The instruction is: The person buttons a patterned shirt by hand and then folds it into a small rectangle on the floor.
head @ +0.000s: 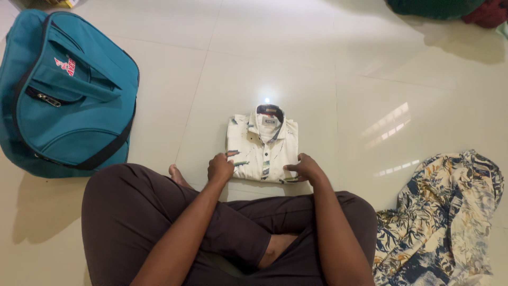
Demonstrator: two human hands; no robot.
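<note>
Neatly folded white patterned shirt [262, 144], collar up, both hands touching near edge.

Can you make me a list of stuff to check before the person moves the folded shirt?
1. Folded shirt lies flat and square on the floor: ok.
2. Left hand on the shirt's near left corner: ok.
3. Right hand on its near right corner: ok.
4. Fingers tucked under the shirt: cannot tell.
5. Teal bag unzipped: not ok, the zips look closed.
6. Flowery shirt folded too: not ok, it lies crumpled at the right.
</note>
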